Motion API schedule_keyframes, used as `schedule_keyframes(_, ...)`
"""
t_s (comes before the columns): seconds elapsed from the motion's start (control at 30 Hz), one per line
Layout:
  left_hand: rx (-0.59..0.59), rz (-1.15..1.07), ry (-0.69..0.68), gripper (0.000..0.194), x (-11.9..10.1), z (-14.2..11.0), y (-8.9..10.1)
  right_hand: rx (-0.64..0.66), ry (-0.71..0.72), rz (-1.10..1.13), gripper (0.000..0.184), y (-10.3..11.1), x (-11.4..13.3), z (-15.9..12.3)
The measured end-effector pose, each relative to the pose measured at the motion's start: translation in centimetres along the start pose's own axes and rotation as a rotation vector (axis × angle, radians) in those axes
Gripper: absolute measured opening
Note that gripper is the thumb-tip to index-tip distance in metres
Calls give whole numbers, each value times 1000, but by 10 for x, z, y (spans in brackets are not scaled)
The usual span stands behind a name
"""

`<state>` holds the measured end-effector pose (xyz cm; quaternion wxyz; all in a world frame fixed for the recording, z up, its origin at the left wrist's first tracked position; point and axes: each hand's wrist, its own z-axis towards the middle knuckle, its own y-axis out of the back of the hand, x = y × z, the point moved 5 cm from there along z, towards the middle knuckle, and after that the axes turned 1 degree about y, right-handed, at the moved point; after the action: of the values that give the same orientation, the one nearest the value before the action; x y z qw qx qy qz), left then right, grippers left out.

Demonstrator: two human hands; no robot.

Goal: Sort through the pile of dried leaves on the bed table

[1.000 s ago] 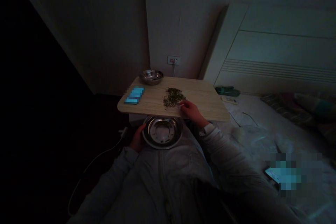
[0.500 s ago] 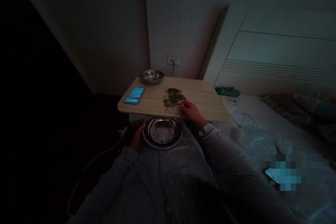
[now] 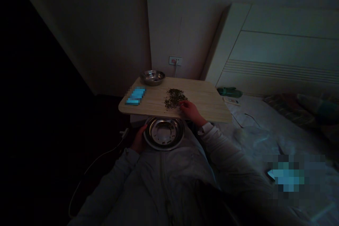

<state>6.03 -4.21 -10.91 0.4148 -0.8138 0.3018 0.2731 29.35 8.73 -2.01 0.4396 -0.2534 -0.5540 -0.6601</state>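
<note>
My left hand grips the left rim of a shiny steel bowl, which sits on my lap below the table edge. A few small dark bits lie in that bowl. Above it, my right hand is at the near right side of a loose pile of small dark green-brown bits, spread on a light wooden table. Its thumb and fingers are drawn together at the pile. Whatever they hold is too small and dim to make out.
A second steel bowl stands at the table's back left corner, with a lit phone nearer me. Right of the table is a bed with a green bottle and a blurred bright screen. A white cable trails at left.
My right hand has shifted very slightly at the pile's near edge, its fingertips a little farther from me. My left hand and the bowl have stayed in place.
</note>
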Motion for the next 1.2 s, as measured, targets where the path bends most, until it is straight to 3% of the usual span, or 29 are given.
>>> schedule_keyframes(0.23,17,19,15,14,0,-3,-4,72,-11,-16,24,-2,2,-4)
schedule_keyframes(0.57,-7,11,37,22,-5,-15,-14,-2,24,-24,23,-1,2,-5)
schedule_keyframes(0.87,-22,22,-69,8,-3,0,3,55,14,-1,25,-2,13,-9)
schedule_keyframes(1.03,5,2,21,17,0,-4,-4,59,-22,-28,27,-3,11,-10)
schedule_keyframes(1.2,-17,-9,24,23,-3,-10,-8,52,17,-29,26,-7,9,-8)
